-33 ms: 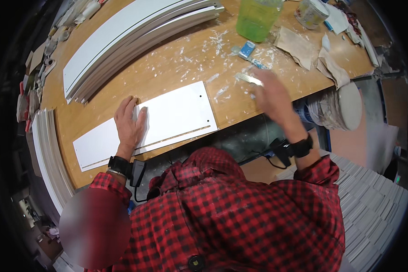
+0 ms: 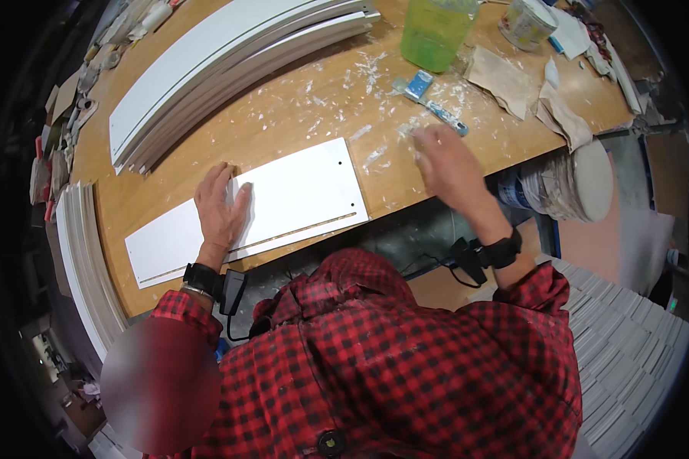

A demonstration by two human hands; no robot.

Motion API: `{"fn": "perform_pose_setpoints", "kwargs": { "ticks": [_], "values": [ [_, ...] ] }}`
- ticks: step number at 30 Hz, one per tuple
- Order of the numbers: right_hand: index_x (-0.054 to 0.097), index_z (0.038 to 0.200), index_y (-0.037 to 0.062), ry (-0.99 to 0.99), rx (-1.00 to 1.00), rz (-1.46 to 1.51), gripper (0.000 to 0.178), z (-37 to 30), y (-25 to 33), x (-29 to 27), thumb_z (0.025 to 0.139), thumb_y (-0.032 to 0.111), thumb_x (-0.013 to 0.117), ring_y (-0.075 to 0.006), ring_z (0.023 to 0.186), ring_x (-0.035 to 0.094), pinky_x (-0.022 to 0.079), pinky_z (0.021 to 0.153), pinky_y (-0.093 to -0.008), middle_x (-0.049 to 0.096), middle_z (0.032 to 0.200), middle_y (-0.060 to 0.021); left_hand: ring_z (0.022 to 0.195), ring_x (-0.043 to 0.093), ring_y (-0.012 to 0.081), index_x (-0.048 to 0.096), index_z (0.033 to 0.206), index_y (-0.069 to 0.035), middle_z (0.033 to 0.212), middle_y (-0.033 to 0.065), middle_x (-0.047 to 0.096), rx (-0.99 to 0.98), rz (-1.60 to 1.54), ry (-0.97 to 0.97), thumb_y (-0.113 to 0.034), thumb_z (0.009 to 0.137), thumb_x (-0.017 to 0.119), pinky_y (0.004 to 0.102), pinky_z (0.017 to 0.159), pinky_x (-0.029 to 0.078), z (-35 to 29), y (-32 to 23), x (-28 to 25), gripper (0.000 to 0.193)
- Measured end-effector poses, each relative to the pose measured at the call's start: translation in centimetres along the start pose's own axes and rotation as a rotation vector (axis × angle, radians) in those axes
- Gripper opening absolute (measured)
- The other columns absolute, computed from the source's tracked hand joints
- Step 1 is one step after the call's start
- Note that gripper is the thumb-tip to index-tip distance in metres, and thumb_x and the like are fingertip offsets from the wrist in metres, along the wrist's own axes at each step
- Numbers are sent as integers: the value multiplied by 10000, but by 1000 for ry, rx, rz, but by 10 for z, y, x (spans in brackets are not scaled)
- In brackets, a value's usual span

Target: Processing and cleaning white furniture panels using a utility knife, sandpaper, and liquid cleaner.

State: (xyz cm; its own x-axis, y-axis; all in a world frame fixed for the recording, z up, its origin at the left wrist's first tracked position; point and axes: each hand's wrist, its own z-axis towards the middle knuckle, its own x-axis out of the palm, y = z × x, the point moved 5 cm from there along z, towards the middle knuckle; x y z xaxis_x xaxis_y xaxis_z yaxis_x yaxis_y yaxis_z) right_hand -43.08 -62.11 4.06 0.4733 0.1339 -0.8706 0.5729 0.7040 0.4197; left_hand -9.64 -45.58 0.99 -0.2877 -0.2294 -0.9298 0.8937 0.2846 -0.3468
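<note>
Lying under spread L hand [image 2: 219, 205], white grooved panel [image 2: 298, 193], R end nr blurred R hand [image 2: 449, 167], can't tell grip

A workshop: the wooden desk [image 2: 245, 122] is spattered with white flecks [image 2: 370, 73] and carries a holed, grooved white panel [image 2: 292, 187], a stack of long boards [image 2: 233, 57], a smeared tub [image 2: 528, 26] and a blue-and-grey hand tool [image 2: 442, 114].

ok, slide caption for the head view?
Left hand on a white board, right hand over the white-flecked wooden table.
</note>
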Motion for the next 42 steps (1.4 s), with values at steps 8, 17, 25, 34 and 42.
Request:
{"fn": "perform_pose_setpoints", "kwargs": {
  "ticks": [8,17,25,34,42],
  "values": [
    [567,980,33,249,123,-191,197,6,1,17,785,24,539,-329,897,554,453,793,-414,573,921,-146,1383,20,436,248,1429,-51,1471,271,100,120,218,497,-841,501,599,541,1107,4,-30,-5,-7,1268],
    [429,1323,49,184,-79,158,548,22,30,32,833,218,608,-361,1275,365,295,1055,-412,399,1376,-191,1385,5,435,207,1449,-88,1477,261,88,181,321,496,-857,476,596,531,1112,16,-31,-5,-6,1299],
    [357,1404,220,283,-96,193,698,49,48,89,781,297,661,-411,1335,235,143,1096,-510,272,1455,-208,1392,15,413,221,1451,-120,1482,241,99,160,291,488,-852,463,609,526,1116,24,-29,-5,-6,1289],
    [340,1400,158,409,-169,395,753,-14,51,50,741,204,702,-407,1326,275,185,1102,-482,297,1429,-226,1388,13,426,185,1459,-111,1480,265,75,162,296,557,-861,394,632,531,1116,9,-27,-2,-5,1377],
    [562,1060,28,96,18,-152,283,12,-4,14,778,11,555,-344,987,535,450,839,-412,561,1014,-156,1382,27,442,183,1453,-76,1468,280,86,182,298,557,-767,424,709,535,1112,27,-29,-8,-9,1346]
  ]
}}
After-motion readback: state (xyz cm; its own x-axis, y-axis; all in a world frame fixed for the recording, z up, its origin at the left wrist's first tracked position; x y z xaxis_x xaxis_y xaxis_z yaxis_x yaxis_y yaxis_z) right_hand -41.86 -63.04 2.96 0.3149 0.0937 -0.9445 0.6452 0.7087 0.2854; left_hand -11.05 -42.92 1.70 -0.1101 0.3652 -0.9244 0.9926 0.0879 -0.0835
